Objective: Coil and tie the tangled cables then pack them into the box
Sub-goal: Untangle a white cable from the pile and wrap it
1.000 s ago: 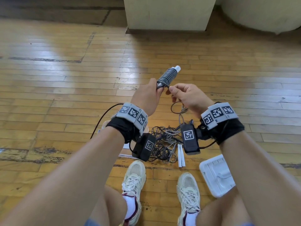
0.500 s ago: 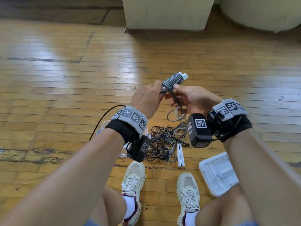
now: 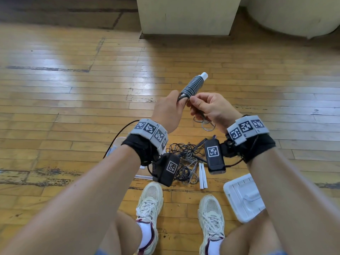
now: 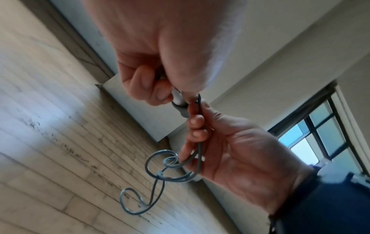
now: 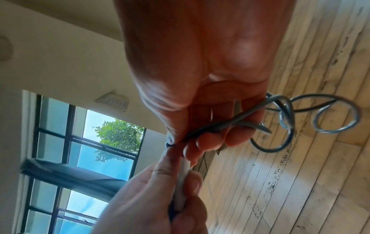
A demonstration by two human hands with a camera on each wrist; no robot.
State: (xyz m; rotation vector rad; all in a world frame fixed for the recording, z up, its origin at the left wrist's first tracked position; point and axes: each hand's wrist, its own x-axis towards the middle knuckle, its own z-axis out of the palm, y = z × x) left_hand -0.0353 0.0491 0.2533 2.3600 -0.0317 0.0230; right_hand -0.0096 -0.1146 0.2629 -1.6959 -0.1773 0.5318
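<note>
My left hand [image 3: 181, 100] grips the lower end of a white stick [image 3: 203, 76] that has grey cable coiled [image 3: 193, 85] tightly round it and points up and to the right. My right hand [image 3: 193, 103] pinches the same cable just below the coil's base. The loose loops [image 3: 204, 124] hang under the right palm. In the left wrist view the left hand [image 4: 172, 95] holds the stick while the right hand [image 4: 196, 114] holds the cable, whose loops [image 4: 160, 174] dangle. In the right wrist view the right hand [image 5: 180, 142] pinches the cable above the stick [image 5: 183, 174].
A tangle of dark and grey cables [image 3: 184, 157] lies on the wooden floor in front of my shoes. Two white sticks [image 3: 202, 175] lie beside it. A white plastic box [image 3: 244, 197] sits by my right foot. A pale pillar base [image 3: 185, 19] stands farther off.
The coiled stick dipped to the right, then tilted up again. My right hand came in close to the coil's base and stays there, pinching the cable.
</note>
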